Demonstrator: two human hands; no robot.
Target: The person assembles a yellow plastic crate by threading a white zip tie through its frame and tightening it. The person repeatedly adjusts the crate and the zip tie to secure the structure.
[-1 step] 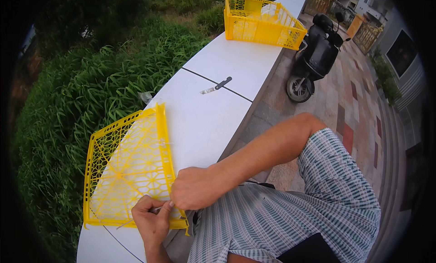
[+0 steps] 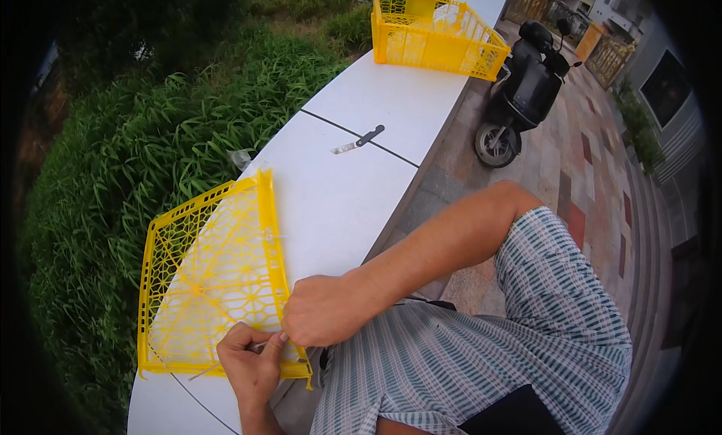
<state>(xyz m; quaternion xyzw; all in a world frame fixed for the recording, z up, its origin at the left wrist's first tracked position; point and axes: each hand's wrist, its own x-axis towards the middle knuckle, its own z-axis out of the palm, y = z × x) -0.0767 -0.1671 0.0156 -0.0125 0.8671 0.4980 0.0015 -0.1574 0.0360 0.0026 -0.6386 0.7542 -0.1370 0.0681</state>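
A yellow openwork plastic crate panel (image 2: 197, 290) lies on the white ledge in front of me, its raised side toward the right. My left hand (image 2: 252, 360) is at its near right corner, thumb and fingers pinched on a thin pale strip (image 2: 204, 372) whose loose end sticks out to the left. Right beside it, my right hand (image 2: 320, 311) is curled into a fist against the panel's right edge. What its fingers hold is hidden behind the knuckles. Farther up the ledge lies a knife (image 2: 358, 140) with a dark handle, its blade unfolded.
A yellow plastic crate (image 2: 440, 40) stands at the ledge's far end. The white ledge (image 2: 353, 187) has dark joint lines. Tall green plants (image 2: 158, 134) grow along its left side. To the right, a black scooter (image 2: 523, 89) is parked on stone paving (image 2: 541, 179).
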